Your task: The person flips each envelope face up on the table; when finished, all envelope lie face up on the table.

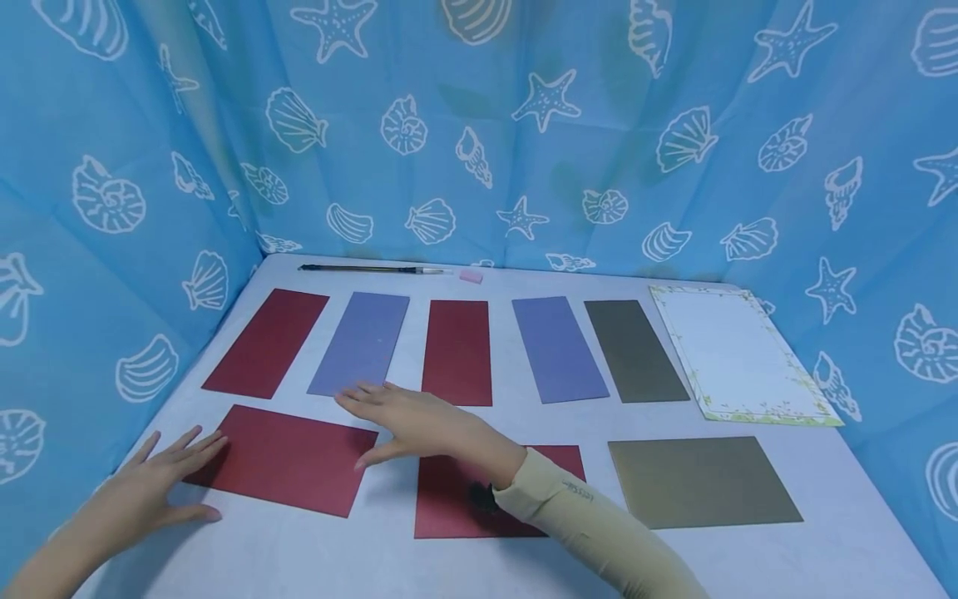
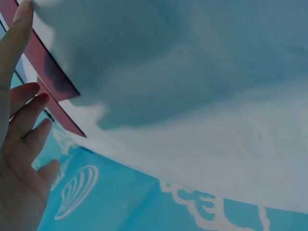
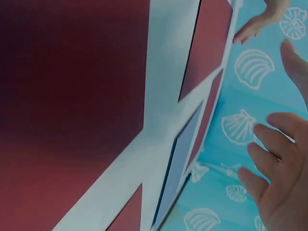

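In the head view my left hand (image 1: 150, 487) is at the left end of a red rectangular card (image 1: 288, 462), fingers spread, fingertips overlapping its edge. My right hand (image 1: 422, 424) reaches across from the right with fingers extended, over the gap between that card's right end and the lower edge of a purple card (image 1: 362, 345). Neither hand grips anything. Under the right forearm another red card (image 1: 449, 507) lies partly hidden. The left wrist view has the fingers (image 2: 31, 139) loosely bent. Spread fingers (image 3: 262, 154) also show in the right wrist view.
Along the back row lie red cards (image 1: 458, 353), a second purple card (image 1: 560, 349), a dark olive card (image 1: 636, 351) and a white floral-bordered sheet (image 1: 748, 353). Nearer, an olive card (image 1: 703, 482) lies sideways. A brush (image 1: 367, 269) and pink eraser (image 1: 471, 276) sit before the blue curtain (image 1: 479, 125).
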Motion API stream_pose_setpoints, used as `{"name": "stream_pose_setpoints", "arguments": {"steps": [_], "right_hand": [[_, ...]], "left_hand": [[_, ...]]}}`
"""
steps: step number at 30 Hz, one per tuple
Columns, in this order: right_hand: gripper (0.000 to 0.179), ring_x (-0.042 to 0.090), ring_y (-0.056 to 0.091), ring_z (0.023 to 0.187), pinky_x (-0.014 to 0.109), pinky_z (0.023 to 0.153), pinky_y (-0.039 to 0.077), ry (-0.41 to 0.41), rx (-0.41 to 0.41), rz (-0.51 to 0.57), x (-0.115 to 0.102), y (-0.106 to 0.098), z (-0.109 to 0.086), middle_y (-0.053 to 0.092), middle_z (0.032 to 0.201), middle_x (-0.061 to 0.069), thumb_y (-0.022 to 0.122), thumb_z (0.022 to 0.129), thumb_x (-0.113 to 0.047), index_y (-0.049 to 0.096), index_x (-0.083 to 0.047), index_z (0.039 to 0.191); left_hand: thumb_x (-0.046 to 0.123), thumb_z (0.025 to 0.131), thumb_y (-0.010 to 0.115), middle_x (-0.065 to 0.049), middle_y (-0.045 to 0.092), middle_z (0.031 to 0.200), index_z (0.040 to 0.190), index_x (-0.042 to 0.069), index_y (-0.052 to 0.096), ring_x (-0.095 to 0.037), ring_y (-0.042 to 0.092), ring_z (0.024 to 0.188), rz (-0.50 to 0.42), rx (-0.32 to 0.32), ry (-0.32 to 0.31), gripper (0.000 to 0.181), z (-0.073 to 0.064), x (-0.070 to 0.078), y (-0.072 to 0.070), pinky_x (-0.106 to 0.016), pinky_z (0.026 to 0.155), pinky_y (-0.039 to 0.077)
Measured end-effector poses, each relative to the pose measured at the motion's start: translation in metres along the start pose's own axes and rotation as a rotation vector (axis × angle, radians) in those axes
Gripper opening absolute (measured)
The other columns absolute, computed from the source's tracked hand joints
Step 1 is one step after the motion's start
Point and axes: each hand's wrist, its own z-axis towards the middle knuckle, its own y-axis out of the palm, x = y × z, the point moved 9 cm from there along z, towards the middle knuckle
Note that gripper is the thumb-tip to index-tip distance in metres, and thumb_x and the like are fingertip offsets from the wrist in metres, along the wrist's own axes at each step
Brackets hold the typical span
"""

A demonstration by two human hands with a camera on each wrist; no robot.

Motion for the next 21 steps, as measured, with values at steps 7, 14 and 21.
{"name": "stream_pose_setpoints", "arguments": {"steps": [7, 14, 21], "right_hand": [[0.076, 0.010, 0.024, 0.142, 0.021, 0.111, 0.022, -0.012, -0.168, 0.126, -0.002, 0.021, 0.023, 0.035, 0.153, -0.001, 0.067, 0.089, -0.044, 0.035, -0.012, 0.150], [0.068, 0.005, 0.034, 0.136, 0.017, 0.105, 0.031, 0.049, -0.245, 0.117, 0.005, 0.034, 0.031, 0.040, 0.150, -0.005, 0.067, 0.091, -0.037, 0.038, -0.017, 0.149], [0.061, 0.002, 0.044, 0.128, 0.015, 0.099, 0.035, 0.044, -0.257, 0.107, 0.009, 0.040, 0.033, 0.047, 0.144, -0.007, 0.068, 0.092, -0.029, 0.043, -0.015, 0.146]], "left_hand": [[0.055, 0.061, 0.082, -0.029, 0.053, 0.132, 0.134, -0.004, 0.053, -0.051, 0.044, 0.122, -0.084, -0.045, 0.004, 0.098, 0.007, -0.006, -0.003, -0.065, 0.094, 0.036], [0.059, 0.063, 0.079, -0.033, 0.047, 0.135, 0.137, -0.001, 0.051, -0.059, 0.039, 0.121, -0.115, -0.092, -0.031, 0.098, 0.017, -0.011, 0.003, -0.068, 0.084, 0.042], [0.047, 0.071, 0.080, -0.032, 0.054, 0.128, 0.130, -0.006, 0.056, -0.056, 0.047, 0.116, -0.110, -0.119, -0.023, 0.083, 0.017, -0.013, 0.011, -0.056, 0.082, 0.051]]}}
